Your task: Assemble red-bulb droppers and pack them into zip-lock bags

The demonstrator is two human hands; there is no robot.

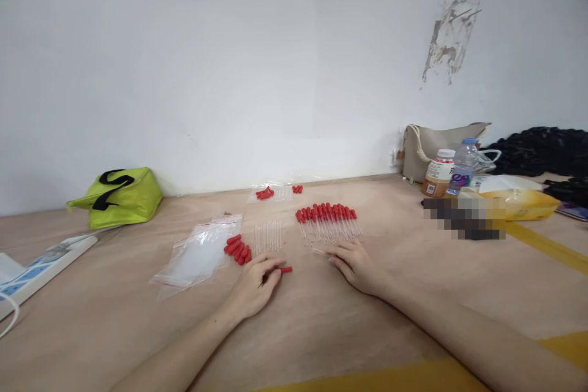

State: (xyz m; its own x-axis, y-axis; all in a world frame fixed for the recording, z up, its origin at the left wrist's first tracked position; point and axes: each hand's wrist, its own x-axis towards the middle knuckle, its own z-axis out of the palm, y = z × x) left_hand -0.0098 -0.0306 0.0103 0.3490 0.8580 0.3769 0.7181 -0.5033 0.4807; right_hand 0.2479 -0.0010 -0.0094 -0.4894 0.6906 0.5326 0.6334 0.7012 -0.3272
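My left hand (258,282) is closed round a red rubber dropper bulb (286,269), whose end sticks out past the fingers toward the right. Between the fingers of my right hand (353,264) is a clear glass dropper tube (320,252), pointing left; a gap parts it from the bulb. Loose red bulbs (237,250) lie in a heap just beyond my left hand, beside a row of bare glass tubes (267,236). Above my right hand, several droppers (326,214) with red bulbs fitted lie side by side, bulbs toward the wall.
Clear zip bags (197,254) lie left of the loose bulbs. Near the wall is another bag (280,192) with tubes and red bulbs. A green bag (126,196) and a power strip (46,272) are at left; bottles (438,174) and a yellow packet (528,199) at right.
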